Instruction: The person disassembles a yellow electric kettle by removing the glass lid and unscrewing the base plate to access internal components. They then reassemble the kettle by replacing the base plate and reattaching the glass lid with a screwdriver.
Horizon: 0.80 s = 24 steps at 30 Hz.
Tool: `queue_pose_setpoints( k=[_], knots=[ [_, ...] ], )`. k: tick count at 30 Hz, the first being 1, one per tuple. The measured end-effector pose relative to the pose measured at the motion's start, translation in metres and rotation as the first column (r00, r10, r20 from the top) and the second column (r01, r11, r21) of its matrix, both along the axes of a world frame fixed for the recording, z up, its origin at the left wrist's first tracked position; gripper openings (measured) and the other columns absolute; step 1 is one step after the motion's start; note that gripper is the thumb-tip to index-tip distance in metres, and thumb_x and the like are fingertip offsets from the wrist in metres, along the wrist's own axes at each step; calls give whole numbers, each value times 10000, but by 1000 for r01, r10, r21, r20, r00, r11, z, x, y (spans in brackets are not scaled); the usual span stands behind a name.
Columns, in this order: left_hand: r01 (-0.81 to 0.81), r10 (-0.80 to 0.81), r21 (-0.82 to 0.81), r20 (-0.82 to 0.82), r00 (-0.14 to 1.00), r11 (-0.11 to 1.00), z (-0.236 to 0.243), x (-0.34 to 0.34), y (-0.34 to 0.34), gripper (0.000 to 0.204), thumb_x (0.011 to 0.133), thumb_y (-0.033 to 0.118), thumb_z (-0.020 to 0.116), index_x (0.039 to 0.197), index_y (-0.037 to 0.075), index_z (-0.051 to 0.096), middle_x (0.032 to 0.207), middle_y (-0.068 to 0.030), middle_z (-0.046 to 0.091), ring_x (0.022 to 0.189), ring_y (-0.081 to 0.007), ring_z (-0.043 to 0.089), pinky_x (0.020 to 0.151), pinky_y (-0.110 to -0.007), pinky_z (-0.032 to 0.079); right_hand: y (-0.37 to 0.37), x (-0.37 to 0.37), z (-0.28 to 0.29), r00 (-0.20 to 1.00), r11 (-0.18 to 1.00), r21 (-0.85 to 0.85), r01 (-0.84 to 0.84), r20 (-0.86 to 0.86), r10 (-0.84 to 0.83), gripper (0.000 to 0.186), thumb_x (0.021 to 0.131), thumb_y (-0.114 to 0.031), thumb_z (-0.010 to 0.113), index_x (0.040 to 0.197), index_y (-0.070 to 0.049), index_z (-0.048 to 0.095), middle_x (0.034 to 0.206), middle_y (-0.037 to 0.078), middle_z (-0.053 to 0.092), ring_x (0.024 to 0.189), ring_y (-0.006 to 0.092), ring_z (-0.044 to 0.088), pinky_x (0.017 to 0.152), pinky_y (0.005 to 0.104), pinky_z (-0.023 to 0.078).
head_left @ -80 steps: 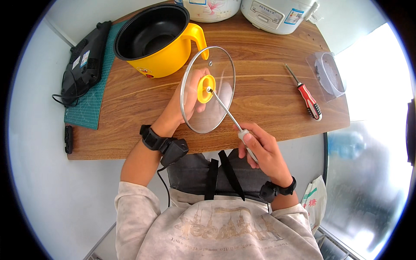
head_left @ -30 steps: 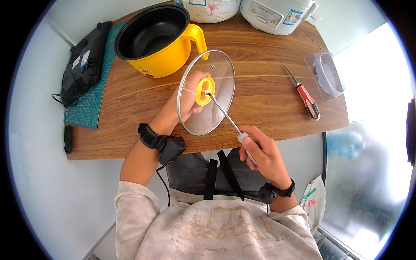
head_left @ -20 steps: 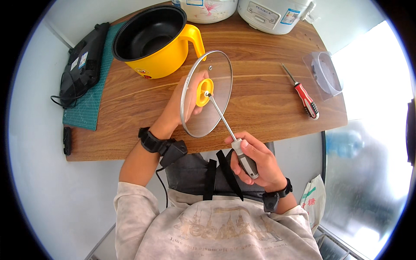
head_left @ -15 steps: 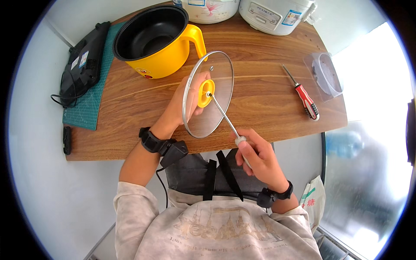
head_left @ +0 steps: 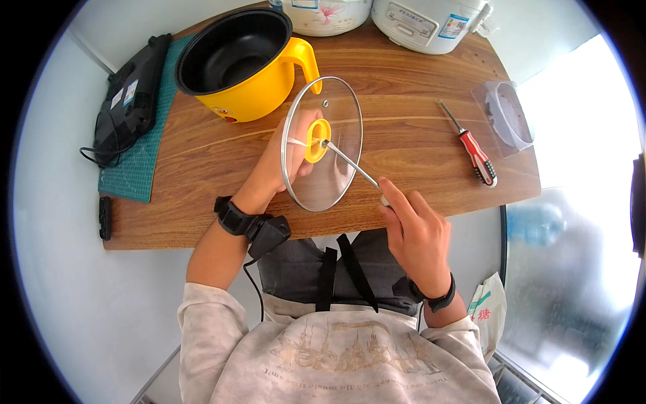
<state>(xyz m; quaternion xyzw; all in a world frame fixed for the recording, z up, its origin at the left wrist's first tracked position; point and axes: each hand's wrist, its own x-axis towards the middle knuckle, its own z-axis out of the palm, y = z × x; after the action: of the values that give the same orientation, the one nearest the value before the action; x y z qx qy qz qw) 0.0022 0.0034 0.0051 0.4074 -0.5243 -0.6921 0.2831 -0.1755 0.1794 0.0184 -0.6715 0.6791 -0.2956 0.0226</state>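
Note:
Tilted up over the table's front part is a round glass lid [head_left: 340,176] with a metal rim. My left hand [head_left: 277,160] is behind it, fingers closed round the yellow lid knob [head_left: 311,155]; part of this hand shows through the glass. My right hand [head_left: 420,236] grips a screwdriver [head_left: 355,166], its pale handle mostly hidden by the fingers. The metal shaft points up and left, its tip at the middle of the knob from the near side of the lid. A yellow pot [head_left: 266,97] with a black inside stands just beyond the lid.
On the right of the wooden table [head_left: 404,148] lie a red-and-black screwdriver [head_left: 478,158] and a clear plastic box [head_left: 509,118]. Two white rice cookers [head_left: 330,21] stand at the back. A black device [head_left: 128,104] rests on a green cutting mat [head_left: 131,182] at left.
My right hand has turned palm-down over the screwdriver handle and shifted slightly right. The screwdriver shaft lies flatter. The lid has moved slightly up and left.

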Motion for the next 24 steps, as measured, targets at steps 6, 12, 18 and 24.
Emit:
queue_pose_setpoints(
  k=[6, 12, 18, 24],
  knots=[
    [-37, 36, 42, 23, 999, 998, -2, -3, -3, 356, 1040, 372, 369, 1051, 60, 540, 770, -47, 530, 514, -98, 419, 425, -220, 298, -1, 10, -20, 845, 993, 105, -46, 534, -17, 248, 971, -129, 628, 1208, -63, 603, 833, 156, 661, 653, 333, 639, 569, 373, 488],
    [-87, 91, -38, 123, 988, 995, -3, -3, -8, 372, 1033, 364, 369, 1089, 41, 545, 784, -59, 549, 523, -114, 445, 427, -226, 324, -3, 9, -9, 756, 958, 284, -42, 636, -155, 237, 981, -117, 607, 1202, -41, 573, 862, 194, 661, 744, 377, 658, 626, 394, 502],
    [-45, 71, -312, 73, 995, 949, -28, 1, -18, 371, 1053, 341, 394, 1037, 16, 573, 818, -76, 585, 539, -109, 494, 424, -251, 378, -13, -5, -17, 970, 996, -52, 74, 237, -60, 290, 970, -99, 596, 1255, -58, 562, 993, 161, 651, 796, 365, 658, 654, 419, 525],
    [-23, 118, -480, 169, 978, 877, -31, -1, -16, 255, 1041, 177, 427, 1040, -20, 589, 882, -115, 610, 659, -171, 595, 478, -288, 442, -24, -12, -13, 968, 990, -4, 143, 208, -139, 305, 972, -117, 591, 1273, -89, 555, 1029, 148, 627, 800, 379, 652, 653, 443, 530]
  ],
)
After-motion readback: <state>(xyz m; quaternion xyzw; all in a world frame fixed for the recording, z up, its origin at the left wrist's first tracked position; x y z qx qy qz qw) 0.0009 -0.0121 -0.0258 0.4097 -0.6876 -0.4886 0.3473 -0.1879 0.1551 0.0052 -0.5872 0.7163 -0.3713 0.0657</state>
